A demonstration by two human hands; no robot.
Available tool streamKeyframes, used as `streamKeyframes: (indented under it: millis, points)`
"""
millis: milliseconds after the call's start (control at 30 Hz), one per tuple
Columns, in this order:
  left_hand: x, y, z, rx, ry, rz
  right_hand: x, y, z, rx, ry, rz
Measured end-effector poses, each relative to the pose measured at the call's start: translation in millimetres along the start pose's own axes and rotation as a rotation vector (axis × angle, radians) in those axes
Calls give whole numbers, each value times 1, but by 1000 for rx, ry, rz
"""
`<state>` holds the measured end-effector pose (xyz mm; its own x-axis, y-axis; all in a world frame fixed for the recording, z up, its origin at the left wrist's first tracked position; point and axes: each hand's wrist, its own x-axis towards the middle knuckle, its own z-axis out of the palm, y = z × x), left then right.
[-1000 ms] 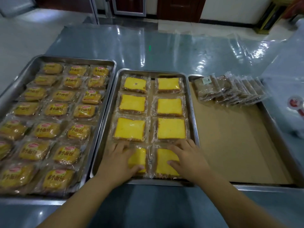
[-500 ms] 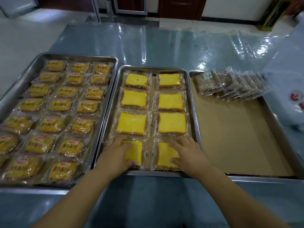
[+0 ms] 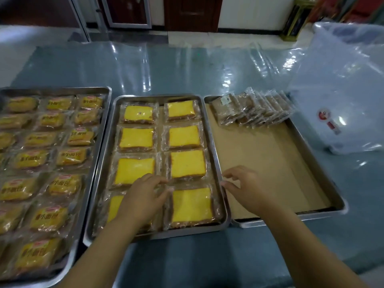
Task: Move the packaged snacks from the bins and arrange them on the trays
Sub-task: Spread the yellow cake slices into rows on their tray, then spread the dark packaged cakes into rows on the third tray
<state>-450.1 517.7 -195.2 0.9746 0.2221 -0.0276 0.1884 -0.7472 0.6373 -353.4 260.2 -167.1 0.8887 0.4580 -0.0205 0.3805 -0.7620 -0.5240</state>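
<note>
We note eight yellow cake packets lying two by four in the middle tray. The left hand lies over the near-left packet, fingers relaxed. The right hand hovers over the right tray, fingers loosely curled, holding nothing.

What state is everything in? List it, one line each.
Left tray: filled with bread packs.
Middle tray: full, eight cake packs.
Right tray: lined, brown packs along far end.
Bag: slumped, far right.
Left hand: open, over near-left cake pack.
Right hand: open, empty.
</note>
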Motion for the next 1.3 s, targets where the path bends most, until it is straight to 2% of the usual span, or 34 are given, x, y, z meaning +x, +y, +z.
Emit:
streamKeyframes:
  millis: [167, 333, 433, 600, 833, 1033, 1200, 1300]
  points:
    - [24, 45, 28, -44, -17, -4, 14, 50, -34, 33, -54, 91]
    - [55, 90, 63, -101, -12, -67, 45, 98, -63, -106, -161, 105]
    - [80, 116, 80, -54, 24, -35, 70, 120, -79, -135, -183, 102]
    - [122, 148, 99, 30, 82, 25, 118, 141, -103, -150, -134, 111]
    - [197, 164, 110, 126, 122, 21, 195, 150, -119, -157, 63, 88]
    - [253, 162, 130, 232, 123, 5, 246, 151, -109, -188, 25, 69]
    - [280, 153, 149, 257, 3, -39, 258, 156, -94, -247, 24, 79]
    - [287, 152, 156, 255, 39, -38, 258, 157, -89, -224, 51, 90]
